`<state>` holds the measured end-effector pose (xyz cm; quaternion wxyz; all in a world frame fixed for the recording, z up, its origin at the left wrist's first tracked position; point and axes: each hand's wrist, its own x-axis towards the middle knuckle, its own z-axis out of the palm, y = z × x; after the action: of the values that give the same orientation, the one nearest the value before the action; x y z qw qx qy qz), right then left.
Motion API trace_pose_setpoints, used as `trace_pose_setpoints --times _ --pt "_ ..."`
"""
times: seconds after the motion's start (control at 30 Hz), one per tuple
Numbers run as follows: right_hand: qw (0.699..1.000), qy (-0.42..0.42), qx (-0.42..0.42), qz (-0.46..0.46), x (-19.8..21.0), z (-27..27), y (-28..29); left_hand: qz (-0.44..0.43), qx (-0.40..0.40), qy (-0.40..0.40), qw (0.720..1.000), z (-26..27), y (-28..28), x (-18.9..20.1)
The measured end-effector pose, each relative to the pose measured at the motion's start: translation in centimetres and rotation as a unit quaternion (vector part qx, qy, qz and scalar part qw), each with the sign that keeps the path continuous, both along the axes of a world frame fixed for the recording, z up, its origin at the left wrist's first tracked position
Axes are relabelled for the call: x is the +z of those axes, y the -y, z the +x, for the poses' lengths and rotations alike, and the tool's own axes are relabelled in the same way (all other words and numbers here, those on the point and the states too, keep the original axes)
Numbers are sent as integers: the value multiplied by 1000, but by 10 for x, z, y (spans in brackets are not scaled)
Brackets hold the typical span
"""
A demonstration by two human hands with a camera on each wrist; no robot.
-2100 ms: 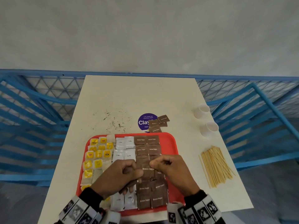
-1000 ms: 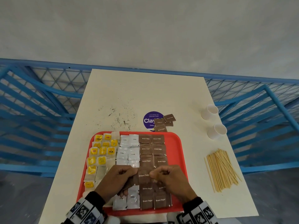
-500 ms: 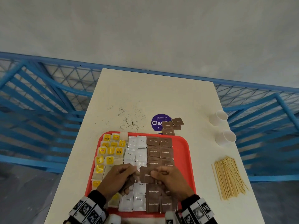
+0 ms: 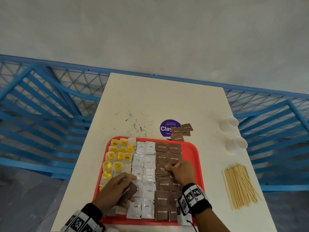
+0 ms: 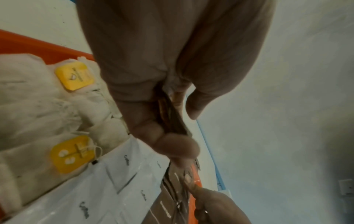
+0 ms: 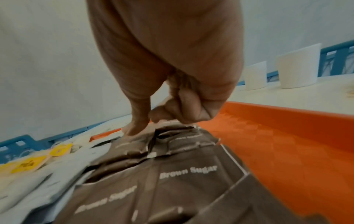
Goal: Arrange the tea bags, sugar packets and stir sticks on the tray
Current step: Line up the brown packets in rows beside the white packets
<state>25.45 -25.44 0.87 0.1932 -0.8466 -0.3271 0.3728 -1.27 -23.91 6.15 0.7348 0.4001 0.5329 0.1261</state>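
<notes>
A red tray (image 4: 192, 148) holds yellow-tagged tea bags (image 4: 117, 158) on the left, white coffee packets (image 4: 145, 164) in the middle and brown sugar packets (image 4: 167, 148) on the right. My left hand (image 4: 130, 185) grips a small stack of brown sugar packets (image 4: 129, 192) over the tray's near left; the stack (image 5: 168, 118) sits between thumb and fingers. My right hand (image 4: 168, 169) pinches one brown sugar packet (image 4: 161, 170) and lays it in the brown column, fingertips (image 6: 134, 128) pressing it down. A pile of stir sticks (image 4: 239, 185) lies on the table to the right.
Several loose brown sugar packets (image 4: 182, 131) lie beyond the tray, partly on a purple sticker (image 4: 165, 127). Two white cups (image 4: 229, 123) (image 4: 236, 144) stand at the right edge. Dark crumbs (image 4: 137, 124) are scattered past the tray. Blue railings surround the table.
My hands have separated. The right hand carried one brown packet forward from the stack to the brown column; the left stayed near with the stack.
</notes>
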Motion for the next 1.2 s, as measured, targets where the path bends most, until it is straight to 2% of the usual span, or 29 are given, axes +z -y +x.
trace_pose_setpoints --times 0.1,0.17,0.27,0.37,0.4,0.47,0.53,0.57,0.6,0.7,0.8,0.93,1.03,1.2 --pt "997 12 -9 75 27 -8 9 12 18 26 999 11 -2 10" --pt "994 -25 21 105 52 -19 21 25 23 50 998 24 -3 18" --pt "978 -132 124 102 89 -41 41 102 -51 52 992 47 -1 29" --pt "961 -161 171 149 102 -48 57 146 -99 41 984 67 3 35" --pt "961 -153 160 164 103 -47 61 130 -93 42 986 71 3 36" --pt "966 -137 115 186 109 -43 68 44 -76 78 993 74 3 39" --pt "961 -182 58 202 112 -37 75 -36 -61 118 990 74 3 45" --pt "957 -207 41 199 113 -35 78 -48 -57 120 990 74 4 49" --pt "955 -217 30 200 112 -32 79 -35 -60 106 992 73 5 52" --pt "953 -210 10 218 106 -23 84 77 -73 48 993 74 9 57" --pt "938 -265 -12 223 101 -20 86 133 -63 22 989 74 9 57" --pt "937 -244 -21 249 100 -22 79 144 -95 19 985 75 11 60" --pt "938 -225 -30 261 100 -23 76 129 -59 23 990 76 11 59" --pt "932 -240 -81 259 93 -19 80 89 -18 46 995 74 15 56"
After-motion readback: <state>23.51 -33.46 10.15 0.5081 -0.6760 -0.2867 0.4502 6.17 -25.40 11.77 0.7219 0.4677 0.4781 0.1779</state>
